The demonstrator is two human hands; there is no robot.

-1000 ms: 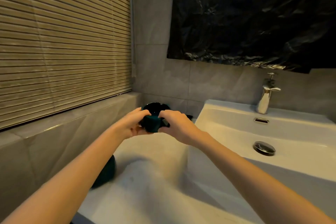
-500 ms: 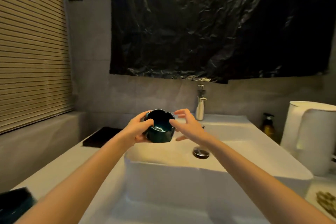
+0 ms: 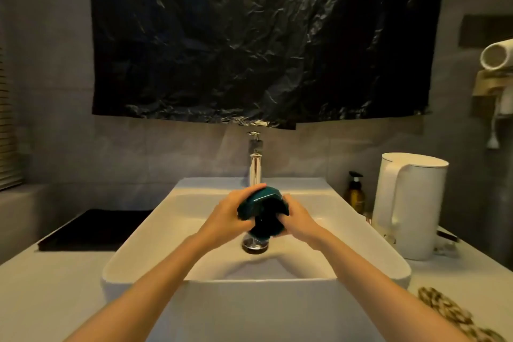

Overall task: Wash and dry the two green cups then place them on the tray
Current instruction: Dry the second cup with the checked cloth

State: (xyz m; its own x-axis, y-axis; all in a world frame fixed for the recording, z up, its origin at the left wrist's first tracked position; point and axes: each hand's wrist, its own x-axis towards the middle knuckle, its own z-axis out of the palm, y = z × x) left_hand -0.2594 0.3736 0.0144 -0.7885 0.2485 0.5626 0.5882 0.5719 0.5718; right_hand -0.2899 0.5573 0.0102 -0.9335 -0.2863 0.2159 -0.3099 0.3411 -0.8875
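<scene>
A dark green cup (image 3: 262, 209) is held over the white sink basin (image 3: 155, 230), just above the drain (image 3: 254, 245). The cup is tipped, its dark opening facing down and toward me. My left hand (image 3: 229, 216) grips its left side with the fingers over the top. My right hand (image 3: 295, 219) clasps its right side. The chrome tap (image 3: 255, 166) stands right behind the cup; no running water is visible. A black tray (image 3: 94, 229) lies on the counter left of the basin. The second green cup is out of view.
A white electric kettle (image 3: 408, 205) stands on the counter right of the basin, with an amber pump bottle (image 3: 355, 194) behind it. A patterned cloth (image 3: 449, 316) lies at the lower right. Black plastic sheeting (image 3: 258, 36) covers the wall above the tap.
The view swung right from the counter to face the sink. Both hands carried the cup over the basin, tipped its mouth downward, and my right hand closed on it.
</scene>
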